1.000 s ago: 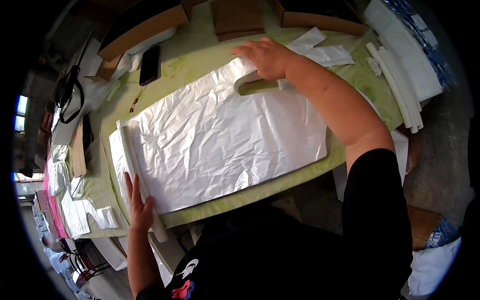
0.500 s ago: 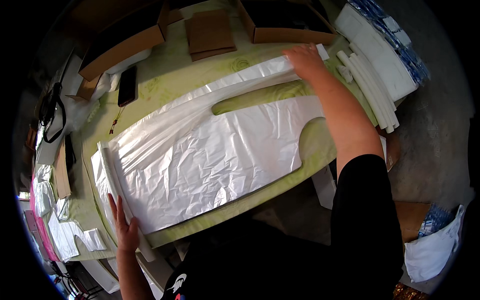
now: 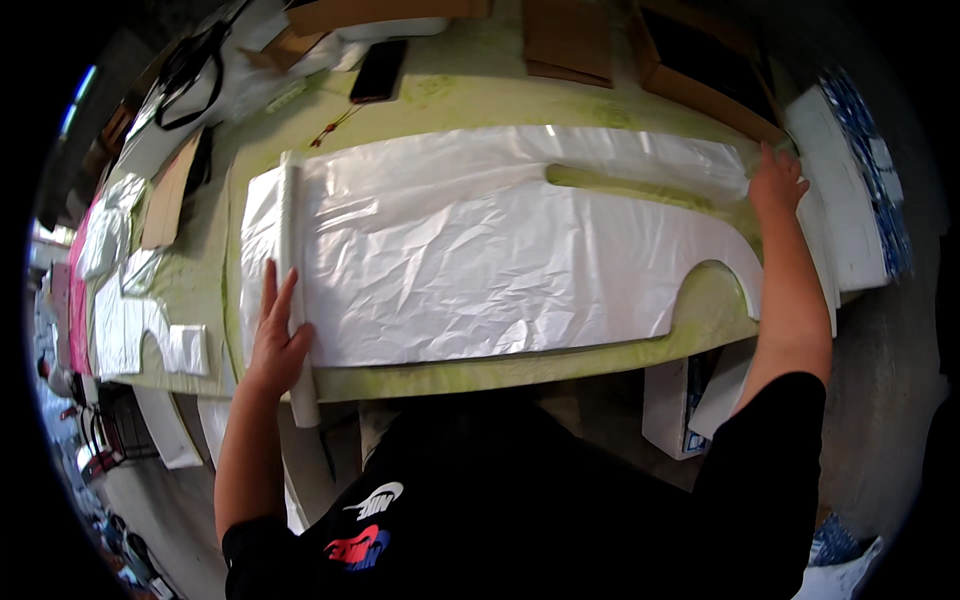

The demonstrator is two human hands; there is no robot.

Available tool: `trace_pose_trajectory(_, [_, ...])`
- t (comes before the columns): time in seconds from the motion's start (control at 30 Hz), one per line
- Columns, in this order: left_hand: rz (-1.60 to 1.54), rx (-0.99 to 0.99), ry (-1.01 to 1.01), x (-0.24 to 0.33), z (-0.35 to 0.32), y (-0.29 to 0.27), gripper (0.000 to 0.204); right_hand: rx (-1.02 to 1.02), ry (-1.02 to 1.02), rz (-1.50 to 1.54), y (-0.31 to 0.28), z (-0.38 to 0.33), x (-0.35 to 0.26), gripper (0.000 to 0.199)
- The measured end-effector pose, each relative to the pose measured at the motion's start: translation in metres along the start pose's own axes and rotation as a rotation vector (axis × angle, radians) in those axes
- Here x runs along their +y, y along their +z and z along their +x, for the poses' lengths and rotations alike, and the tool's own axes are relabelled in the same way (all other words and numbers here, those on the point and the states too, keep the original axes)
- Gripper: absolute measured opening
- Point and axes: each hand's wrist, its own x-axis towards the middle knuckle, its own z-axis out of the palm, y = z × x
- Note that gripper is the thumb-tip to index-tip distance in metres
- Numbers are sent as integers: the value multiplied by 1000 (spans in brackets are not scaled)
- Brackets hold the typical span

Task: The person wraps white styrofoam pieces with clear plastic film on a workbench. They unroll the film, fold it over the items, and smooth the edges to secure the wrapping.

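Observation:
A thin white plastic sheet, cut like an apron (image 3: pixel 450 270), lies spread across the table, wrinkled in its middle, with a long slot near its far side and a rounded notch at its right. Across the sheet's left end rests a white tube (image 3: pixel 290 215). My left hand (image 3: pixel 278 345) lies on the near part of this tube, its fingers spread. At the sheet's far right end is my right hand (image 3: pixel 776 185), fingers apart, beside the tip of the upper strip. Whether its fingertips touch the plastic is hard to make out.
A dark phone (image 3: pixel 379 70) with a cord lies at the back. Cardboard boxes (image 3: pixel 700 70) and flat cardboard (image 3: pixel 567 42) line the far side. A white foam block (image 3: pixel 838 190) stands at the right. Folded white plastic pieces (image 3: pixel 130 320) sit at the left edge.
The upper strip, bunched before, is now spread flatter to the right. My right hand has let go of its end and opened. The view has turned; my left hand stays on the tube.

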Motion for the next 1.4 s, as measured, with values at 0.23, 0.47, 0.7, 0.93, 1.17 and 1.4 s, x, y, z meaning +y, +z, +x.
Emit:
trace_pose_trajectory(0.23, [116,21,8,6,-2,-2,78,432,-824,958,-95,-132,-152,47])
trace_pose_trajectory(0.47, [34,63,67,-4,-4,1,74,-36,-1202,1178,-205,-262,-299,45])
trace_pose_trajectory(0.7, [-39,92,90,-1,-3,4,69,-162,-992,867,-240,-236,-392,51])
trace_pose_trajectory(0.93, [53,91,13,1,-4,5,67,-228,-1070,878,-264,-239,-429,54])
trace_pose_trajectory(1.17, [267,233,-31,-5,-15,-15,66,108,-1019,1238,-249,-295,-411,42])
trace_pose_trajectory(1.4, [251,273,104,-20,-8,-31,68,25,-1149,1550,-265,-368,-329,28])
